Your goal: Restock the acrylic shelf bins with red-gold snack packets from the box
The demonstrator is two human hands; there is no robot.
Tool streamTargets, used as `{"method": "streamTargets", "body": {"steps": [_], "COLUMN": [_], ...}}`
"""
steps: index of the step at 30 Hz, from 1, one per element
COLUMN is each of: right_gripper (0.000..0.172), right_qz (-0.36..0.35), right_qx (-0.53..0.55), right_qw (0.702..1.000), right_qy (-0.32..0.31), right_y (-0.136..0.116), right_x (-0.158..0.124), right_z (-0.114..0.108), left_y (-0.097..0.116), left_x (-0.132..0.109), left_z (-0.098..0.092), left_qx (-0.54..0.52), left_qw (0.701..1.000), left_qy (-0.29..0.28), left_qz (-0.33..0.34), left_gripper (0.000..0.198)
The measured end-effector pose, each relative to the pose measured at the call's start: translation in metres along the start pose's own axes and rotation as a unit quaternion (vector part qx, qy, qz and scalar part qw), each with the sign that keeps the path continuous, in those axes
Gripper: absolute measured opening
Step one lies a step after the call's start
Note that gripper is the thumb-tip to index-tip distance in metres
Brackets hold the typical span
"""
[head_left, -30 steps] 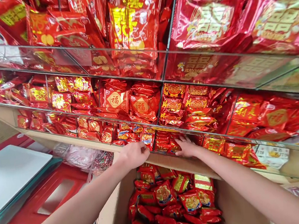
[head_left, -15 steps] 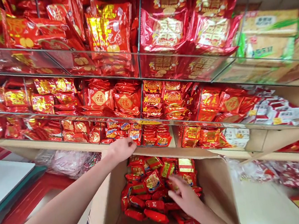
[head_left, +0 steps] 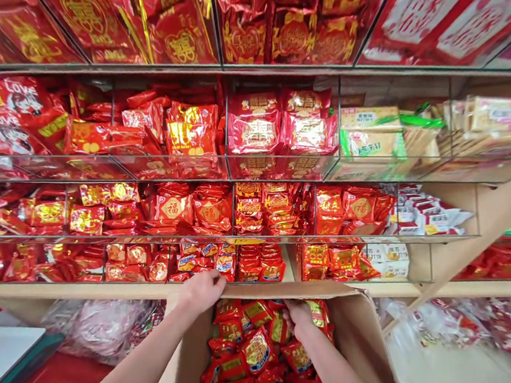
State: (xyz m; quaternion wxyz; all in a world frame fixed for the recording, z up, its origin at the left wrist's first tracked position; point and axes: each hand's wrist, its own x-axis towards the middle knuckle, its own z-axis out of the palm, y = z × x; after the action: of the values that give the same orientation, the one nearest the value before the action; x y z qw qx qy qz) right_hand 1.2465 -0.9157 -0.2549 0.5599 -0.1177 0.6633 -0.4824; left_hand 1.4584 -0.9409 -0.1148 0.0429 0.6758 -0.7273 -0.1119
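An open cardboard box (head_left: pixel 361 332) sits against the shelf's front edge, filled with small red-and-gold snack packets (head_left: pixel 257 350). My left hand (head_left: pixel 205 289) is closed on the box's far left rim, its fingers curled over the edge. Deep inside, my right hand (head_left: pixel 300 318) reaches to the far side of the packets. Its fingers bend down among them, and the fingertips and whatever they grip are hidden. Just beyond the rim, a bottom shelf compartment holds a neat stack of red packets (head_left: pixel 260 263); blue-labelled packets (head_left: pixel 198 255) lie left of it.
Tiered shelves with clear dividers hold red packets (head_left: pixel 211 205), pale biscuit packs (head_left: pixel 371 139) and white packets (head_left: pixel 431 209). Plastic-wrapped bags (head_left: pixel 103 329) lie under the shelf at left, more (head_left: pixel 461 325) at right. A red stool-like piece (head_left: pixel 80 371) stands at lower left.
The view has tilted up, showing a higher shelf. My right hand has gone from spread fingers over the packets to curled fingers farther in. My left hand stays on the box's rim.
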Motion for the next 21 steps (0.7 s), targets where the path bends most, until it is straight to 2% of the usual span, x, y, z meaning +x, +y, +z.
{"method": "streamTargets", "body": {"steps": [6,9,11,12,14,16,18,20,21], "right_gripper": [0.032,0.028,0.025,0.024,0.027,0.031,0.034,0.033,0.031], "right_qz": [-0.014,-0.024,-0.020,-0.015,0.002,0.021,0.028,0.014,0.001], "right_qx": [0.074,0.131,0.166,0.181,0.203,0.223,0.236,0.229,0.215], "right_qw": [0.997,0.990,0.984,0.981,0.975,0.968,0.959,0.952,0.951], "right_qy": [-0.027,-0.050,-0.065,-0.074,-0.090,-0.111,-0.153,-0.203,-0.221], "right_y": [-0.002,0.001,0.006,0.009,0.015,0.019,0.020,0.018,0.017], "right_x": [-0.001,-0.010,-0.021,-0.029,-0.049,-0.073,-0.096,-0.114,-0.121], "right_z": [-0.001,-0.010,-0.021,-0.028,-0.042,-0.054,-0.061,-0.064,-0.064], "left_y": [0.004,0.005,0.009,0.013,0.025,0.042,0.060,0.071,0.074], "left_x": [-0.007,-0.024,-0.042,-0.053,-0.073,-0.089,-0.098,-0.099,-0.098], "left_z": [-0.012,-0.009,0.007,0.019,0.046,0.070,0.083,0.083,0.080], "left_qx": [-0.005,-0.056,-0.128,-0.172,-0.276,-0.412,-0.553,-0.640,-0.661], "left_qw": [1.000,0.988,0.960,0.944,0.923,0.895,0.832,0.756,0.730], "left_qy": [0.020,0.121,0.189,0.200,0.167,0.098,-0.016,-0.131,-0.171], "left_qz": [0.014,0.083,0.164,0.198,0.210,0.136,0.030,-0.034,-0.044], "left_gripper": [0.031,0.033,0.033,0.032,0.034,0.047,0.063,0.059,0.053]}}
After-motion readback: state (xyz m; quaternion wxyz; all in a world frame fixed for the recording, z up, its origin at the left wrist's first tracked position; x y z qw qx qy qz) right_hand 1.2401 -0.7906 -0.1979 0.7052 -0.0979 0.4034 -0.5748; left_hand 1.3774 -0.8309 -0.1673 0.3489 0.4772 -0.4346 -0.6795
